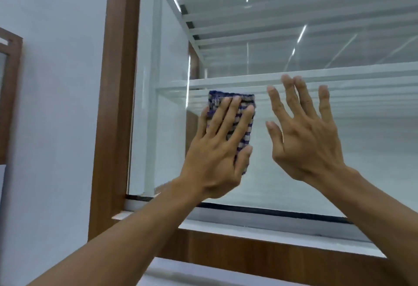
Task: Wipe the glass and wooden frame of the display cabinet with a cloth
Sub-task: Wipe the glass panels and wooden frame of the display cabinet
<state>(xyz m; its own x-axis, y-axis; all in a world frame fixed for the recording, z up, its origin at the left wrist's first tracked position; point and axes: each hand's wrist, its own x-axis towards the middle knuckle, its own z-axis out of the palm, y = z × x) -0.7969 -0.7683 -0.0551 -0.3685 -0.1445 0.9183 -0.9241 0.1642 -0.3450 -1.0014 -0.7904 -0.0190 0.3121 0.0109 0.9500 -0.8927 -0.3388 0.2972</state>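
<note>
Left hand [217,150]: flat, fingers spread, pressing the cloth [233,118] onto the glass pane [339,161]; palm-side contact hidden, so pinch vs. plain press can't be told.
Right hand [305,134]: released, fingers spread and pointing up, holding nothing; just beside the cloth, to its right. Whether palm touches glass: can't tell, back of hand faces cam.
Cloth: blue/white striped, folded; upper edge and right strip visible, rest covered by left hand. Positioned on lower-left area of pane, just below the level of the glass shelf [226,82].
Glass pane: front of cabinet, transparent w/ streaked light reflections; right and top edges cut off by frame.
Wooden frame [117,104]: brown vertical post left of pane, well apart from cloth; lower rail [260,254] runs below pane, partly blocked by both forearms.
Cabinet interior: white slatted shelves above, seen thru glass; detail blurred by reflections.
Wall [56,104]: pale, left of post.
Second wooden frame [11,95]: far left, mostly cut off; what it is can't be made out.
</note>
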